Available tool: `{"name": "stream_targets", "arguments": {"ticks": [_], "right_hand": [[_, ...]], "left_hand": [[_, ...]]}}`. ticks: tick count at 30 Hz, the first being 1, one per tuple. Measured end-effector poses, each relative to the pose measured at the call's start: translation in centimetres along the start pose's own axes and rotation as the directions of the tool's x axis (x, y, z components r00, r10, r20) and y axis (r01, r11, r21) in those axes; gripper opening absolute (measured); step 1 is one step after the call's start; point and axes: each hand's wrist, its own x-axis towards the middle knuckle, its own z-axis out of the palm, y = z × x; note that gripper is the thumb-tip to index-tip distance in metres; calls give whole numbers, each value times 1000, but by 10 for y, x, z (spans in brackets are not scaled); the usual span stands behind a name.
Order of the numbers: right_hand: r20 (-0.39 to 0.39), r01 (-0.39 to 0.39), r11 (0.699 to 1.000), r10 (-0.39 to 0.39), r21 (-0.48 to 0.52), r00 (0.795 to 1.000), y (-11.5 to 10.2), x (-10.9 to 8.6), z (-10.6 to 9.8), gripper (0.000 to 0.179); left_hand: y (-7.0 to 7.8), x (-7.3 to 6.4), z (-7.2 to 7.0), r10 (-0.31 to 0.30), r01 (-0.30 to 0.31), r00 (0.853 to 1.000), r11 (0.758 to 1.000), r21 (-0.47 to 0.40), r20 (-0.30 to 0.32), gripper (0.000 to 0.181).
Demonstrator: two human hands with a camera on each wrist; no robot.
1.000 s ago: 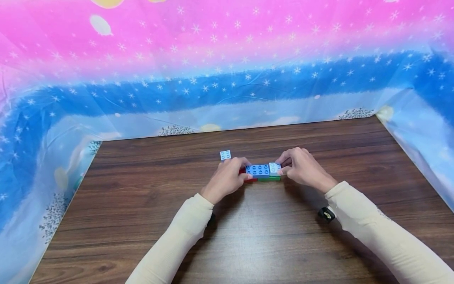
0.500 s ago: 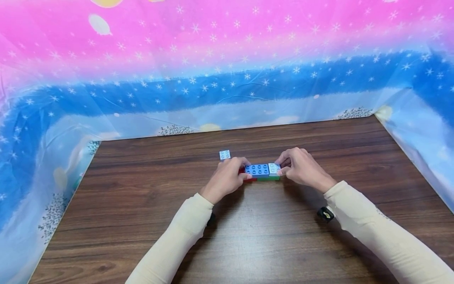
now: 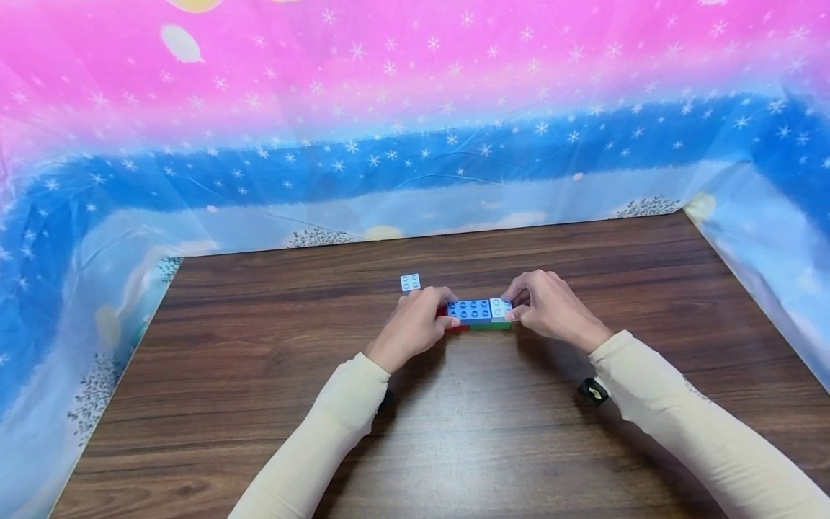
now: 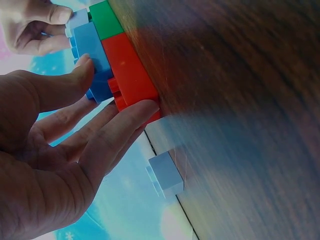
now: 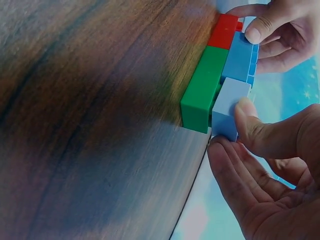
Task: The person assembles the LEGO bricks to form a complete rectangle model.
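Near the middle of the table, a red brick [image 4: 130,70] and a green brick [image 5: 200,90] lie end to end. A blue brick [image 3: 470,311] with studs on top sits across both. My left hand [image 3: 415,324] pinches the blue brick at its left end, with a fingertip also touching the red brick's end. At the other end, my right hand [image 3: 551,306] pinches a small pale brick [image 5: 230,102] between thumb and fingers. This pale brick is above the green one, against the blue brick's end; in the right wrist view a narrow dark gap shows beneath it.
A second small pale brick [image 3: 410,281] lies loose just beyond my left hand. The brown wooden table [image 3: 259,375] ends at a pink and blue snowflake-patterned cloth [image 3: 389,166] behind and on both sides.
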Motion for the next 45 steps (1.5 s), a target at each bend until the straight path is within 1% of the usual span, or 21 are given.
{"name": "stream_targets", "arguments": {"ticks": [9, 15, 21, 26, 29, 34, 39, 45], "right_hand": [[-4, -23, 1000, 23, -16, 1000, -2, 1, 2, 16], [9, -37, 999, 38, -22, 999, -2, 2, 1, 16], [9, -42, 999, 42, -26, 999, -3, 2, 0, 17], [12, -34, 999, 34, -33, 999, -2, 3, 0, 17], [21, -26, 999, 26, -33, 999, -1, 3, 0, 17], [24, -33, 999, 34, -33, 999, -1, 4, 0, 18], [20, -27, 999, 28, -27, 999, -1, 4, 0, 18], [22, -29, 999, 30, -16, 999, -1, 4, 0, 18]], "left_hand": [[0, 1, 1, 7, -7, 1000, 1000, 3, 2, 26], [0, 1, 0, 3, -3, 1000, 1000, 1, 6, 28], [-1, 1, 0, 28, -28, 1000, 999, 27, 3, 30], [-4, -1, -1, 39, -39, 999, 999, 33, -4, 36], [-8, -3, -6, 46, -46, 998, 999, 22, -30, 38], [-13, -5, -18, 35, -34, 995, 999, 10, -94, 37], [-19, -4, -28, -1, 10, 987, 998, 54, -162, 35], [-27, 1, -31, -26, 47, 976, 995, 90, -217, 36]]}}
